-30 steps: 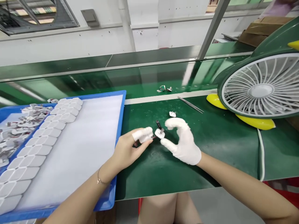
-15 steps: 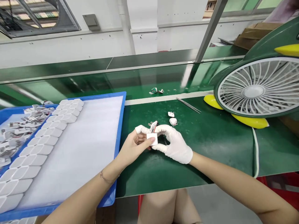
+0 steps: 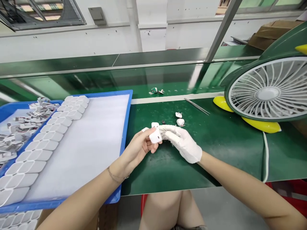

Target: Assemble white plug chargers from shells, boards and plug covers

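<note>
My left hand (image 3: 139, 143) has bare fingers, apart from a white covering on a fingertip. Its thumb and fingers pinch a small white charger housing (image 3: 155, 136), whose face with a small dark slot is turned toward me. My right hand (image 3: 183, 143), in a white glove, has its fingers drawn together against the housing's upper right side. Just behind the housing shows a small white piece (image 3: 155, 124); whether it is held or joined cannot be made out. A small dark part (image 3: 163, 122) lies beyond my right fingers.
White plug pieces (image 3: 180, 122), tweezers (image 3: 197, 106) and a small green circuit board (image 3: 154, 90) lie farther back on the green table. On the left, a blue tray (image 3: 127, 127) holds rows of white housings (image 3: 49, 136), beside wired parts (image 3: 26, 127). A fan (image 3: 267, 93) stands right.
The housing has been turned so its slotted face shows; the red wire and metal prongs seen before are now out of sight. My right fingers have closed up from a wider curl around it.
</note>
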Demonstrator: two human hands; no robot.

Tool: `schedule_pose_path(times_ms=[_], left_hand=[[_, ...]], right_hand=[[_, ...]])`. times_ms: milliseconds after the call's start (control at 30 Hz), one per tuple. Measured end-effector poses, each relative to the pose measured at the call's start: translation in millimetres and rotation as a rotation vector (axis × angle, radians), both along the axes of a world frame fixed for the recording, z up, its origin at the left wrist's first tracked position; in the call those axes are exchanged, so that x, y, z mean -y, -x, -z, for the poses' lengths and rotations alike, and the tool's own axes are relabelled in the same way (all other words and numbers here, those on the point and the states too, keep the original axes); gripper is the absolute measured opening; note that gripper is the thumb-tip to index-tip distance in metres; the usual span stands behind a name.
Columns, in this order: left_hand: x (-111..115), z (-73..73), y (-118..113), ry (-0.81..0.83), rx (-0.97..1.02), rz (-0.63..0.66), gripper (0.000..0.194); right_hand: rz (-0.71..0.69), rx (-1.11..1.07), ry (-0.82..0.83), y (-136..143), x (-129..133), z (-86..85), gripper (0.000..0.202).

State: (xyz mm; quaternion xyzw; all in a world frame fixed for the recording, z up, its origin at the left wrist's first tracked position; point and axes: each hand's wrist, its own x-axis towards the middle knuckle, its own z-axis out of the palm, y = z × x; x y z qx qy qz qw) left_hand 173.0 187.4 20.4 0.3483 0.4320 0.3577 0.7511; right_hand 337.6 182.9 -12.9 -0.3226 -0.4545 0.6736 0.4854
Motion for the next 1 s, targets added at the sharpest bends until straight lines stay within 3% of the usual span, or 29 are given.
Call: schedule_pose_path(times_ms=[400,633,867,1000], left_hand=[[-2,0.8,3,-0.052,0.003,0.009,0.026],[1,1.8,-1,-0.107,-0.097,0.008,0.023],[8,-0.7,-7,-0.107,-0.106,0.037,0.025],[7,0.3,3,-0.124,-0.074,0.023,0.026]], right_hand=[[-0.043,-0.088,-0.007,0,-2,6.5,0.025],[-0.012,0.13,-0.096,5,0,1.4,0.032],[0.122,0.467,-0.425,0,2,9.4,0.022],[0.229,0.507,-0.335,-3,-9,8.2,0.039]])
